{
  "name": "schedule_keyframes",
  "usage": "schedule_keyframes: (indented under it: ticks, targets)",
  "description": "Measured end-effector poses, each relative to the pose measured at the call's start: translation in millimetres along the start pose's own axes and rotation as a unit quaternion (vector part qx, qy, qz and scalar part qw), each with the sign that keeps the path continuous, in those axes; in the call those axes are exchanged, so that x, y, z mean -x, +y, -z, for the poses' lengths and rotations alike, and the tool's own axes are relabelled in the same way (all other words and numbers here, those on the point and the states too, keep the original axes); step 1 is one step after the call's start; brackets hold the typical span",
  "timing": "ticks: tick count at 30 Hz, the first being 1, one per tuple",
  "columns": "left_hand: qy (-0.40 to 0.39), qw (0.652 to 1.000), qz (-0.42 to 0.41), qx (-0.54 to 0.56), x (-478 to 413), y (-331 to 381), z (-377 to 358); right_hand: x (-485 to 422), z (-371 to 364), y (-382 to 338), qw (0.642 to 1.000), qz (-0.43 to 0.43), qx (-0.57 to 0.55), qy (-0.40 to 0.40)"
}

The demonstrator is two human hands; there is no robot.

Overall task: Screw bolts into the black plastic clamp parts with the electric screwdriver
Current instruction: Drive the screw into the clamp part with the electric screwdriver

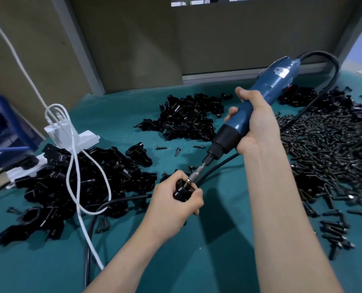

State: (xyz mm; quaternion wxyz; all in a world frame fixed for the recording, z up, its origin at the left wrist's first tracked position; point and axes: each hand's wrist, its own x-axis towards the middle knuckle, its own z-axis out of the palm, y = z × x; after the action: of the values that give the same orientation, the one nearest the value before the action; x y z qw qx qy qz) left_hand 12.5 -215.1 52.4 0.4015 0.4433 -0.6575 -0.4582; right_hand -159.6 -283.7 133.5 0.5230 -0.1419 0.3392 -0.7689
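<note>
My left hand [175, 206] grips a black plastic clamp part [183, 190] just above the green table. My right hand [254, 125] holds the blue electric screwdriver [258, 96], tilted down to the left. Its metal bit [197, 173] meets the top of the clamp part, where a bolt head is just visible. A large heap of black bolts [332, 157] lies to the right of my right arm. Two piles of clamp parts lie on the table: one at the left [74, 182] and one at the back centre [188, 117].
A white power strip [78, 138] with looping white cable [76, 170] sits on the left pile. The screwdriver's black cord [216, 170] runs under my hands across the green mat [207, 250]. Loose bolts [176, 150] lie between the piles. Grey partition walls stand behind.
</note>
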Motion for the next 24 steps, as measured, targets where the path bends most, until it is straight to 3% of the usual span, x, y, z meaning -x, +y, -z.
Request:
schedule_keyframes:
  ticks: [17, 20, 24]
  targets:
    - [-0.031, 0.999, 0.016, 0.015, -1, 5, 2, 2, -1, 2, 0.998, 0.007, 0.000, -0.060]
    - [-0.054, 0.992, 0.062, 0.098, -1, 8, 0, 3, 0, 3, 0.997, 0.005, -0.019, -0.073]
    - [-0.130, 0.922, 0.189, 0.313, 4, 12, -3, 6, 0, -1, 0.987, 0.006, -0.072, -0.141]
